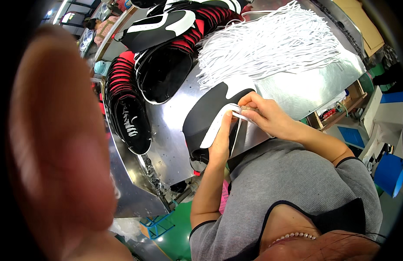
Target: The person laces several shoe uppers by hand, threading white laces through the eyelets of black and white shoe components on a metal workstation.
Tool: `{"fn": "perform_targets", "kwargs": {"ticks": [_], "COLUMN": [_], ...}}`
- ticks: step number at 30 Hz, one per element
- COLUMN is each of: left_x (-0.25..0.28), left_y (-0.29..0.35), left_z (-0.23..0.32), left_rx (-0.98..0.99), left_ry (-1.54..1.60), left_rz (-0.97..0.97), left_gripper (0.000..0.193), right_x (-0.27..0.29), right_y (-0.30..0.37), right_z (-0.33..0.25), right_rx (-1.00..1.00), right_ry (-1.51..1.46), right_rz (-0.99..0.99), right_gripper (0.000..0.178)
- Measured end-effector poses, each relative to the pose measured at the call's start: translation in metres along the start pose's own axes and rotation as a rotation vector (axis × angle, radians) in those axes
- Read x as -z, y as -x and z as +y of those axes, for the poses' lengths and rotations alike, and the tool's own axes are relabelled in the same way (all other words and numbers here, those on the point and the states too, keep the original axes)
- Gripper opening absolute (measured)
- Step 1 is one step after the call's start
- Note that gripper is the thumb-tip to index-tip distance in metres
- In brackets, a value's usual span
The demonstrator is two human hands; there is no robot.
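Observation:
A black shoe upper with white trim (205,108) lies in front of me at the table's near edge. My left hand (219,141) grips its white eyelet strip (213,129), thumb on top. At the strip's upper end my right hand (271,116) pinches a white shoelace (243,117), its fingertips nearly touching my left thumb. Part of the lace hangs down beside the left hand. Whether it runs through an eyelet is too small to tell. Just beyond the upper is a large pile of white shoelaces (266,45).
Nested stacks of black and red shoe uppers (164,71) stand at the left on the metal table (162,158). One upper (156,32) lies across them. Another person's blurred hand (58,139) fills the left side, close up. Right of the table are an open drawer (345,106) and a blue bin (388,172).

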State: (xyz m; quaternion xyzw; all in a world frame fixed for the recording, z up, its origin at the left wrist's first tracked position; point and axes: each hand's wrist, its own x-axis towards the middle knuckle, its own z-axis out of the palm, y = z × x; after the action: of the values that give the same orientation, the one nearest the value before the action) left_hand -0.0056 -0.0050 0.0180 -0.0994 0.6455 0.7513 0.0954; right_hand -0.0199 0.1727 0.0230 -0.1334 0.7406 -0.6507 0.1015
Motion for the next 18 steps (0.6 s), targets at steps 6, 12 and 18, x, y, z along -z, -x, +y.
{"fn": "perform_targets", "kwargs": {"ticks": [6,12,18], "left_x": [0.002,-0.001,-0.014], "left_y": [-0.002,0.002,0.021], "left_z": [-0.001,-0.007,0.023], "left_rx": [0.007,-0.114,-0.583], "left_ry": [-0.074,-0.164,-1.026], "left_rz": [-0.024,0.005,-0.063], "left_gripper": [0.024,0.019,0.030], "right_x": [0.005,0.014,0.008], "right_y": [-0.005,-0.008,-0.023], "right_z": [0.008,-0.009,-0.012], "right_rx": [0.134,-0.013,0.041], "right_ry": [0.086,0.138,0.361], "right_rz": [0.004,-0.090,-0.124], "right_gripper": [0.020,0.014,0.019]}}
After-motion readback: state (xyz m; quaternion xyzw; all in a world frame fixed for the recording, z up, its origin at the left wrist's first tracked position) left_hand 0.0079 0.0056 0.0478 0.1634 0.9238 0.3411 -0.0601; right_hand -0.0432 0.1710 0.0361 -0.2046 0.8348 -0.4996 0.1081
